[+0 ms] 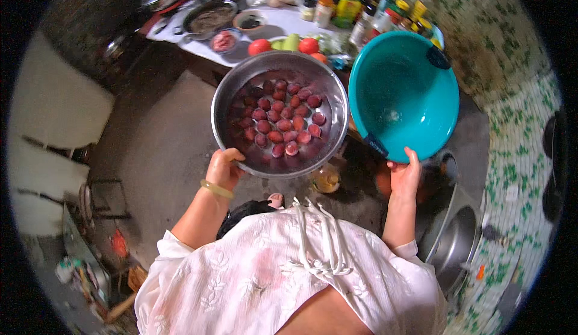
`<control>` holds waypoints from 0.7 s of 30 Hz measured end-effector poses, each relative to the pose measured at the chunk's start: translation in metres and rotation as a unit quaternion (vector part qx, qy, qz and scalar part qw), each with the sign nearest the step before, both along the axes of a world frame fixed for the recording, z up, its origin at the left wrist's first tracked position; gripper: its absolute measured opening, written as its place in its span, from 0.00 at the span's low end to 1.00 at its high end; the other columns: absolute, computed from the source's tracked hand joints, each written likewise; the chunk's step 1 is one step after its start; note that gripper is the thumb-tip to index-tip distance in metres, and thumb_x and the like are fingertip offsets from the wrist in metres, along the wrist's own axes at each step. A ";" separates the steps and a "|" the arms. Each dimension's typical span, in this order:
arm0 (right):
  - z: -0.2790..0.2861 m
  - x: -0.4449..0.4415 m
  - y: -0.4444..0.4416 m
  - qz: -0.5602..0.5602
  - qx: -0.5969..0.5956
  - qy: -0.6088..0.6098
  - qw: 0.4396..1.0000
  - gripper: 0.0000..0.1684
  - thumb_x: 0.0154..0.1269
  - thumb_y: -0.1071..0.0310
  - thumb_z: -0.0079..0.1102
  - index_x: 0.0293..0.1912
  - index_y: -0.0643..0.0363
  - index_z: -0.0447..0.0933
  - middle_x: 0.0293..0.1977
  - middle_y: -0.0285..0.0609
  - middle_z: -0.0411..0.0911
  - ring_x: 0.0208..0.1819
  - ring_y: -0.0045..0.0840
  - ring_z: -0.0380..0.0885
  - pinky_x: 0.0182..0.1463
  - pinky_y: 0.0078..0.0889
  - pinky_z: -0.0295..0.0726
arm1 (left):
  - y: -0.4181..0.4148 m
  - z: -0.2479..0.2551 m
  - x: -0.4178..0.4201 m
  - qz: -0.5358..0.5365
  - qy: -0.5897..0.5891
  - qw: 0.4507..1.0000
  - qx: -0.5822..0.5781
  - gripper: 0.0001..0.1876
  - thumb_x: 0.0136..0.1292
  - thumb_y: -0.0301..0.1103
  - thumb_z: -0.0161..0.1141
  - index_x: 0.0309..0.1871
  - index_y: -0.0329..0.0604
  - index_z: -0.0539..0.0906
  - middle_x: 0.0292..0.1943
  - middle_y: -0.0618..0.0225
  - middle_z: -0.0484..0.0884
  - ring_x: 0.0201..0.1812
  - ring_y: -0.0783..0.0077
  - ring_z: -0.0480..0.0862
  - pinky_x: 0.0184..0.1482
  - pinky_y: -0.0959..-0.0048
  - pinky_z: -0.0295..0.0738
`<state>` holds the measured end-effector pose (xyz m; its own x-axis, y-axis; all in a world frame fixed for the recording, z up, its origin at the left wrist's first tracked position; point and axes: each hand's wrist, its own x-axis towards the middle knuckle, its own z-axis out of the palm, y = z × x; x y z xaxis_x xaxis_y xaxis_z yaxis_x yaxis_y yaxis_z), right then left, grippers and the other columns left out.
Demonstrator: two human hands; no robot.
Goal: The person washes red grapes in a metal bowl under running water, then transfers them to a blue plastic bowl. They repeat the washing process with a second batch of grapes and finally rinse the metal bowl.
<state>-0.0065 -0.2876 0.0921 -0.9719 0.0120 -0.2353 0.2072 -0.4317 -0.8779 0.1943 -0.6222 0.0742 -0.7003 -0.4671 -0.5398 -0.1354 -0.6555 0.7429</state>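
My left hand [224,170] grips the near-left rim of a round stainless steel basin [334,147], thumb over the edge. Many dark red plums [284,125] lie inside it, spread over the bottom; whether water covers them is hard to tell. In my right hand [405,174] is the near rim of a teal plastic basin [402,77], tilted so that its inside faces me. It holds nothing that I can see, and dark labels sit on its rim. The two basins are side by side, their rims close together.
Beyond the basins is a table with a white cover [282,18], crowded with sauce bottles [350,5], tomatoes [259,47], a bowl of meat [224,41] and pans [210,16]. A metal sink [456,240] is at right. A bottle with yellowish liquid [326,179] stands below the steel basin.
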 end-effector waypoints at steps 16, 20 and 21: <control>-0.026 0.022 -0.118 0.283 0.019 0.037 0.958 0.17 0.59 0.64 0.60 0.42 0.67 0.70 0.39 0.48 0.75 0.33 0.32 0.77 0.25 0.37 0.76 | 0.055 0.026 0.187 0.380 0.077 0.922 0.017 0.08 0.47 0.24 0.53 0.32 0.35 0.78 0.29 0.63 0.81 0.30 0.69 0.82 0.31 0.71 0.81; -0.035 0.054 -0.170 0.341 0.002 0.039 0.939 0.16 0.59 0.65 0.59 0.42 0.67 0.71 0.36 0.45 0.77 0.29 0.30 0.78 0.24 0.34 0.77 | 0.041 -0.004 0.266 0.411 0.078 0.908 -0.004 0.09 0.47 0.25 0.52 0.34 0.35 0.78 0.28 0.63 0.82 0.27 0.70 0.84 0.30 0.74 0.81; -0.025 0.069 -0.180 0.364 0.001 0.031 0.931 0.16 0.59 0.65 0.59 0.41 0.66 0.71 0.36 0.44 0.77 0.28 0.30 0.78 0.24 0.34 0.77 | 0.042 0.010 0.275 0.423 0.089 0.902 0.006 0.09 0.47 0.24 0.52 0.34 0.34 0.78 0.29 0.63 0.83 0.28 0.69 0.84 0.31 0.73 0.82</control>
<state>0.0625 -0.4678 0.0672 -0.7351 -0.6540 -0.1788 0.3926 -0.1957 -0.8986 0.4692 -0.5804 0.0837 -0.1716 -0.8694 -0.4634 0.5380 -0.4767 0.6952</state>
